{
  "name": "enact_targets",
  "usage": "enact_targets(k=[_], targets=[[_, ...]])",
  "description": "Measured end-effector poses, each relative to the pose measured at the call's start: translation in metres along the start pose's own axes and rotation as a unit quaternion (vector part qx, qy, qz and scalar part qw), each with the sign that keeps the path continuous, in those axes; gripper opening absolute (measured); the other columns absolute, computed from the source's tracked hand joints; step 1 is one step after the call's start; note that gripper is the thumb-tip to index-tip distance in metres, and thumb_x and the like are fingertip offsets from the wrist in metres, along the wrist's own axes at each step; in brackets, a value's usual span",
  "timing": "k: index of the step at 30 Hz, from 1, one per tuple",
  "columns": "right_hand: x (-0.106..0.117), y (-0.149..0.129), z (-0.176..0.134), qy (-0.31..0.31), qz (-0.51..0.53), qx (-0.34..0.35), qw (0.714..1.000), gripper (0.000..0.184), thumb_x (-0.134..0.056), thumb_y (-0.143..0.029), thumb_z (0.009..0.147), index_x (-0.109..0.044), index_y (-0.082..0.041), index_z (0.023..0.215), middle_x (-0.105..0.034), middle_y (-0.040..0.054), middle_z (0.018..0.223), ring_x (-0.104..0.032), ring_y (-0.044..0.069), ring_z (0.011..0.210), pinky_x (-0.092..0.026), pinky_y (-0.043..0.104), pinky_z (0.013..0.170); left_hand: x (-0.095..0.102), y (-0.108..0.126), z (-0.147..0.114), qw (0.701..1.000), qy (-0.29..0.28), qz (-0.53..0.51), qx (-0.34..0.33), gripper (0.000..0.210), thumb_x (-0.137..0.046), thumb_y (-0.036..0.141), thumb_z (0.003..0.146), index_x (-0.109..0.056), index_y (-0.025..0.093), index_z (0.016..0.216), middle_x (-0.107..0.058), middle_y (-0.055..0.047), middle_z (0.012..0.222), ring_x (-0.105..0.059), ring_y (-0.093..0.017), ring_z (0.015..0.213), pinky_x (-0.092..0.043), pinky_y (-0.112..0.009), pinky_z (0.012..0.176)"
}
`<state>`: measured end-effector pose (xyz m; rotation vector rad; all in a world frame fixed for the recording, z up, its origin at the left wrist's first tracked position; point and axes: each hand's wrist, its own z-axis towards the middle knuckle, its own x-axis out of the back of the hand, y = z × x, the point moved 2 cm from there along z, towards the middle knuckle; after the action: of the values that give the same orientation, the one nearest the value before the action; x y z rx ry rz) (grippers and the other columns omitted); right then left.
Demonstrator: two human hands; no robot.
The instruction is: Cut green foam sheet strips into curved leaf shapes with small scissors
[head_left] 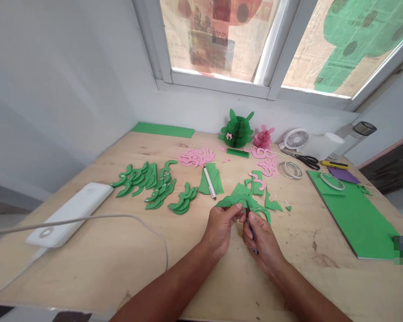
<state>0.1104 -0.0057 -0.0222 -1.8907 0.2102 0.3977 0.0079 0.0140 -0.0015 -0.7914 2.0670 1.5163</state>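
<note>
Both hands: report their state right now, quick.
Left hand: closed, pinching green paper.
Right hand: closed around a slim dark tool; its exact type cannot be told.

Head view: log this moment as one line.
left hand: pinching green paper | right hand: gripping dark tool, tip at paper | left of hands: green cutouts | beyond: white pen

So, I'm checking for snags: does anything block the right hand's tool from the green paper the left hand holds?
Nothing visible does: the tool in the right hand is close up at the green paper pinched by the left hand. Green scraps lie nearby, not between.
</note>
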Motion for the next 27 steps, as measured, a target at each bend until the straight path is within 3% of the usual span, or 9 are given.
enact_targets(k=[27], targets=[[-0.0005, 0.0009, 0.0003, 0.006, 0.013, -0.002, 1.000, 0.036, -0.058, -0.052, 0.077, -0.054, -0.016, 0.072, -0.034, -0.0092, 0.042, -0.017, 0.004, 0.035, -0.011, 0.017, 0.033, -0.0004, 0.0022, -0.0014, 1.000, -0.021, 0.006, 0.008, 0.019, -0.070, 0.025, 0.064, -0.057, 0.014, 0.056, -0.051, 0.002, 0.051, -0.047, -0.009, 0.050, -0.041, -0.025, 0.059]])
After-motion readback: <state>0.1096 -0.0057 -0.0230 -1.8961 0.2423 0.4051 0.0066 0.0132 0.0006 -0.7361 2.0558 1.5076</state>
